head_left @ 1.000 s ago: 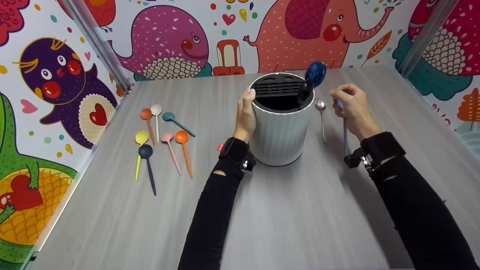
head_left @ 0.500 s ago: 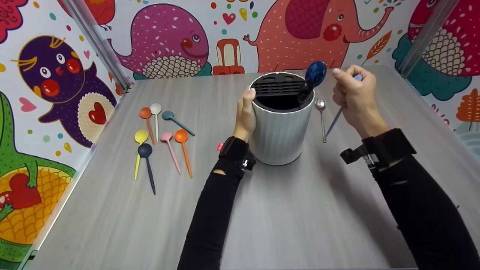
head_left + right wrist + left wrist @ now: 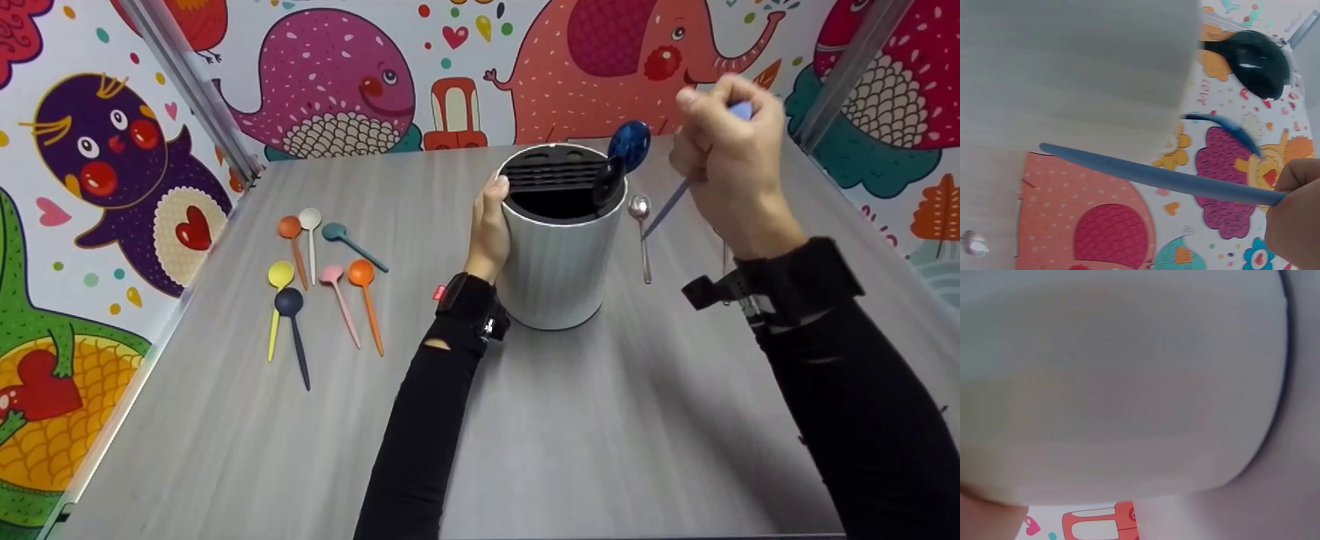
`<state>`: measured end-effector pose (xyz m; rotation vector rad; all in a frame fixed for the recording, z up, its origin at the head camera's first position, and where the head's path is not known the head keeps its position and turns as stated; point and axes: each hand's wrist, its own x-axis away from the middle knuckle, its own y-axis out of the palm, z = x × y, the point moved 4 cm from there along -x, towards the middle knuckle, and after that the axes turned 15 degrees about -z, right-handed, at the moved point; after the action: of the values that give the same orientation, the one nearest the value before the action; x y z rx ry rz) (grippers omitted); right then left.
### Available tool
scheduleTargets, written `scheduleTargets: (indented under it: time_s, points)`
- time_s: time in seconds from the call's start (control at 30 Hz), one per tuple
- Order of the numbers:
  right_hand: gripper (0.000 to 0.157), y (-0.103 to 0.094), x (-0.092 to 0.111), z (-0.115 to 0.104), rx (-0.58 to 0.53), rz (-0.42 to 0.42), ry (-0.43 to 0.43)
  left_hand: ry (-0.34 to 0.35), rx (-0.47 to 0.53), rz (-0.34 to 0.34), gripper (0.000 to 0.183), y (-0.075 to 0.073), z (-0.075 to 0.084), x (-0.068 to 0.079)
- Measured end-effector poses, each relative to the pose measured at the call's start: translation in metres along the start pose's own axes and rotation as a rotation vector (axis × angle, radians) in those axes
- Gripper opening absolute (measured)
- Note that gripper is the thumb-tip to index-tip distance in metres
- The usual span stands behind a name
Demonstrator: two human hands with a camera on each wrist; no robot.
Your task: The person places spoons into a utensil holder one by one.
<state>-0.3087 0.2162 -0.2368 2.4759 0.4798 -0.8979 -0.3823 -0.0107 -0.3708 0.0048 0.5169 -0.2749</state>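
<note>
My left hand (image 3: 491, 232) grips the left side of a white ribbed utensil holder (image 3: 559, 277), thumb at its rim. The holder stands upright, with a slotted black insert in its top. A black spoon (image 3: 609, 180) and a glossy blue spoon (image 3: 630, 146) stick up from its right side. Raised to the right of the holder, my right hand (image 3: 739, 169) holds a periwinkle-blue spoon (image 3: 667, 206) in a fist. Its thin handle slants down-left; most of its head is hidden by the fingers. In the right wrist view the handle (image 3: 1157, 177) crosses beside the holder's wall.
A small metal spoon (image 3: 641, 225) lies right of the holder. Behind the right wrist a thin metal handle (image 3: 725, 255) shows in part. On the left lie several coloured spoons, among them a yellow one (image 3: 281, 274) and a navy one (image 3: 289, 302). Printed panels border the table.
My right hand has lifted the blue spoon up from the table and slightly right, tilting its handle end toward the holder. My left hand and the holder have stayed put.
</note>
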Motion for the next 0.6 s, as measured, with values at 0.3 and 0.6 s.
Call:
scheduleTargets:
  time_s: [0.3,0.6]
  points:
    - [0.031,0.019,-0.016,-0.023,0.053,0.034,-0.149,0.008,0.028,-0.008,0.068,0.002,0.000,0.000]
    - [0.023,0.029,-0.027,-0.029,-0.011,0.099,-0.256,0.006,0.025,0.001,0.065,0.001,0.000,0.000]
